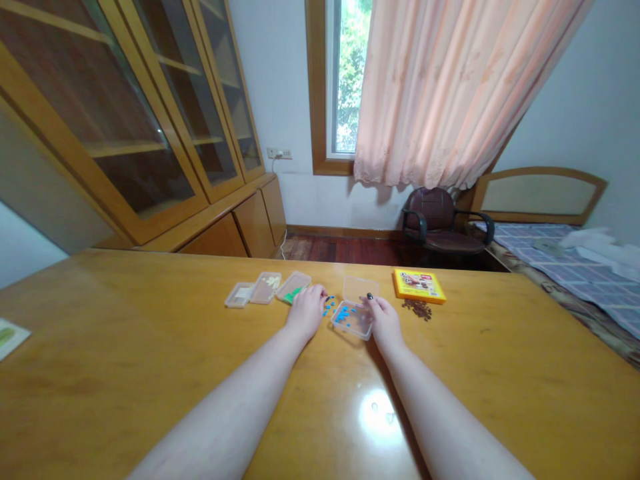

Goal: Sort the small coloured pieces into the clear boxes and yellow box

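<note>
My right hand (385, 323) grips the right edge of a clear plastic box (361, 328), its thumb over the rim. The box is slightly raised and tilted, with small blue pieces (343, 315) inside, mostly toward its left end. A clear lid (360, 287) extends behind it. Just left of the box, more loose blue pieces (327, 309) lie on the table, and my left hand (307, 311) is over them with its fingers curled together. What those fingertips hold, if anything, is hidden. Beside the left hand, an open clear box (303, 279) contains green pieces (293, 293).
Left of the green pieces stands a clear box (257, 293) with cream pieces and a smaller clear case (239, 295). Brown pieces (417, 309) lie before a yellow flat box (419, 285) at right. Beyond the wooden table (175, 347) are a chair (435, 220) and a bed.
</note>
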The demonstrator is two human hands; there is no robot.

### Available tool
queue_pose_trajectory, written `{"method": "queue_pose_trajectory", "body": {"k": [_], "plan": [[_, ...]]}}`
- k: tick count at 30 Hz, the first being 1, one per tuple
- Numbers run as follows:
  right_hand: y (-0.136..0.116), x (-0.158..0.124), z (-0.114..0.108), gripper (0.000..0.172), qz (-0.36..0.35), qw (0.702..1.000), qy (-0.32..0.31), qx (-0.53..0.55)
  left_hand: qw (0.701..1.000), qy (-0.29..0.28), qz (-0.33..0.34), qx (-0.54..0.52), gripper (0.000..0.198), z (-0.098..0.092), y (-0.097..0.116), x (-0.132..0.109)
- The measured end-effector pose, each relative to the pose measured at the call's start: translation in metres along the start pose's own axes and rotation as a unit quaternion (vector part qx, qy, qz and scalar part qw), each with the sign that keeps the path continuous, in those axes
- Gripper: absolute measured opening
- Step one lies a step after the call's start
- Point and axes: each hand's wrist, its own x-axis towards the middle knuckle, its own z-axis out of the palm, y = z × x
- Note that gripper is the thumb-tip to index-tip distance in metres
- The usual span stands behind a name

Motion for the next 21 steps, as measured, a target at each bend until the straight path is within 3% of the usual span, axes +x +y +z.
{"method": "queue_pose_trajectory", "body": {"k": [3,7,17,21], "plan": [[0.000,0.000,0.000,0.045,-0.001,1.000,0.000,-0.003,0.998,0.046,0.003,-0.046,0.008,-0.004,0.000,-0.001],[-0.001,-0.001,0.000,0.043,-0.001,1.000,0.003,-0.006,0.988,0.086,0.063,-0.108,0.008,-0.005,0.000,-0.006],[-0.008,-0.004,0.002,0.039,0.003,1.000,0.004,-0.002,0.973,0.022,0.152,-0.172,0.007,-0.007,0.009,-0.011],[-0.006,-0.004,0.002,0.039,0.005,1.000,0.004,-0.002,0.978,0.015,0.146,-0.148,0.015,-0.004,0.006,-0.009]]}}
